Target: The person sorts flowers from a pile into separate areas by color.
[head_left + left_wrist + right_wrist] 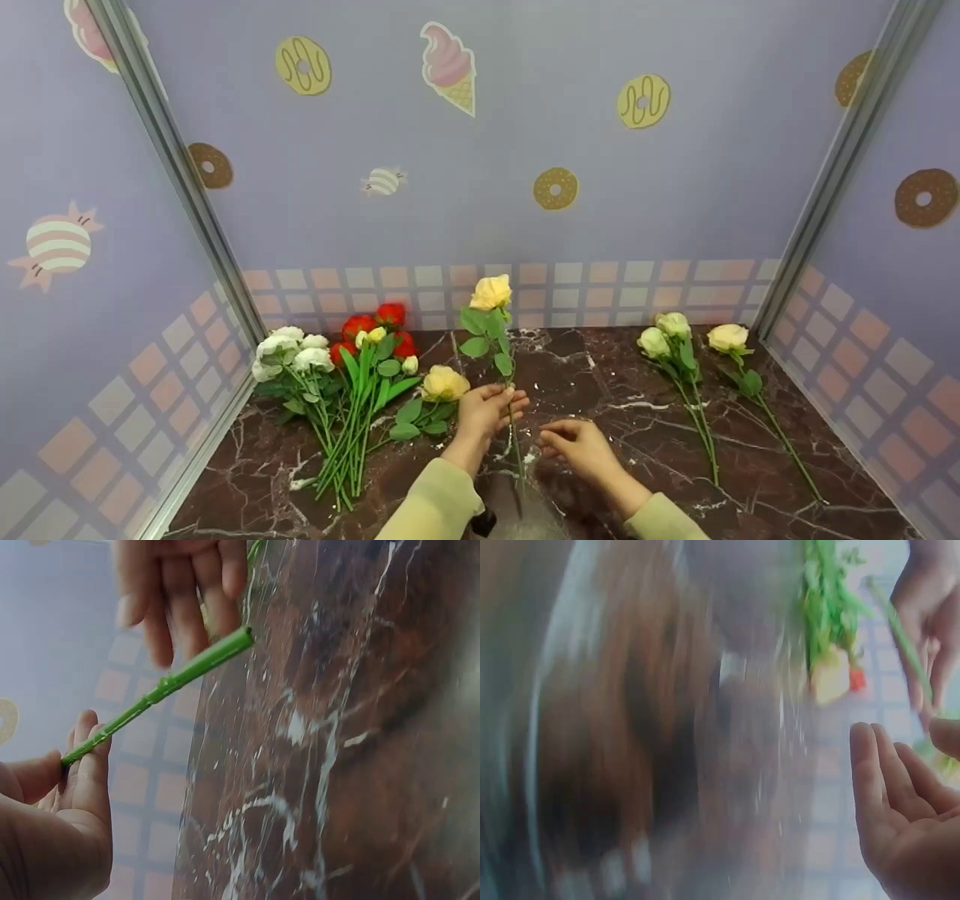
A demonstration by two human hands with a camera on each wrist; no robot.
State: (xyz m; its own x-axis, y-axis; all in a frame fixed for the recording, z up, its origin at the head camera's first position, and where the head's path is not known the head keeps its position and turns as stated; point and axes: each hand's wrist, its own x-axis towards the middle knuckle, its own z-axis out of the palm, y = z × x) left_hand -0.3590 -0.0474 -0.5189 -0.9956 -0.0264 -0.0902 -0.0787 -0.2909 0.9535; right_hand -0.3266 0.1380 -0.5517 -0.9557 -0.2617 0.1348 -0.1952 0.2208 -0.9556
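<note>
A pale yellow rose (491, 292) with green leaves stands upright in my left hand (484, 411), which pinches its stem between thumb and fingers. In the left wrist view the green stem (161, 690) runs out past the left hand (64, 817) to its cut lower end. To the right of the stem, and apart from it, is my right hand (581, 448), holding nothing. Its fingers (900, 772) are loosely bent in the right wrist view. Another yellow rose (445, 383) lies just left of the left hand.
On the left lie white flowers (292, 356) and a bundle of red flowers (390, 315) with crossing green stems. Two pale green-white roses (673, 326) and a single cream rose (727, 338) lie on the right of the dark marble-patterned table (600, 375). Patterned panels enclose the table.
</note>
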